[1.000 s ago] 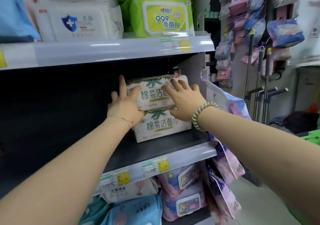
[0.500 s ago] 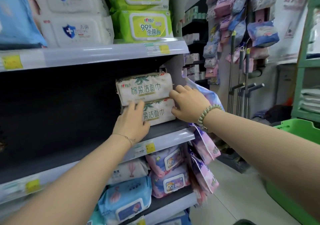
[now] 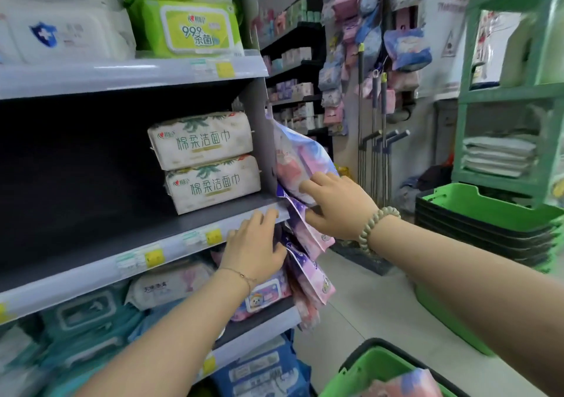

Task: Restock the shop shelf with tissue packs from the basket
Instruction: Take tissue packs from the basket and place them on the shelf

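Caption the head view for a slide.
Two tissue packs stacked on the shelf; left hand at its edge, right hand against hanging pink packs.

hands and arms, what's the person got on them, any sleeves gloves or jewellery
No sleeves or gloves in view. By the left hand, a thin gold-coloured chain bracelet circles the wrist; by the right hand, a bead bracelet of chunky pale greenish-beige beads. No rings show.
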Demonstrator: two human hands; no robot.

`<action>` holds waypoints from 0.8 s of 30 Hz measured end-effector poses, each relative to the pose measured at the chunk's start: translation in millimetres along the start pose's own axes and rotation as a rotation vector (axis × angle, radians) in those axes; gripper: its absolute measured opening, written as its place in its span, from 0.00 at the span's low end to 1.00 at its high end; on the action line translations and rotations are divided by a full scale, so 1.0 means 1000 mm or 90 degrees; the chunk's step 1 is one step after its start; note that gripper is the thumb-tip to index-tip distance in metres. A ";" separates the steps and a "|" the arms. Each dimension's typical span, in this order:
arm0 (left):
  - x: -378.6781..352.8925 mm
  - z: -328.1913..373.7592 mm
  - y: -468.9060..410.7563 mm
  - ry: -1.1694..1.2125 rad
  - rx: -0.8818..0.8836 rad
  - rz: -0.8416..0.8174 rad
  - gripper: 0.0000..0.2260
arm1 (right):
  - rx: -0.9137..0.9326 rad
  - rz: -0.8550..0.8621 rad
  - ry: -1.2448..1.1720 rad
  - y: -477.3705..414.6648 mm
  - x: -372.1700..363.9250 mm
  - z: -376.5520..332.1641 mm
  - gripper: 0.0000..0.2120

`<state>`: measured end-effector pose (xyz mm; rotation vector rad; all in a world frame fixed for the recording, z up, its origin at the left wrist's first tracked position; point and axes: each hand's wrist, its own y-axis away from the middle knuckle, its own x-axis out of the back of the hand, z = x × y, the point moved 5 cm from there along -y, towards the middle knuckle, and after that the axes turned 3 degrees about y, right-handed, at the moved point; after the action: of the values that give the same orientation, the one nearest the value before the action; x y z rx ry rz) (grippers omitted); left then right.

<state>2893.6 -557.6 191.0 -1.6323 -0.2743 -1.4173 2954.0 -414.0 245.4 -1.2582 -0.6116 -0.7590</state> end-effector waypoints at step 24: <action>-0.165 0.144 0.058 0.112 -0.081 -0.224 0.21 | -0.074 -0.250 0.017 0.186 -0.093 0.065 0.20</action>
<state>2977.4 -418.5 32.7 -1.6014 -0.3892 -1.8662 3043.0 -310.3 75.1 -1.2466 -0.8145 -1.1489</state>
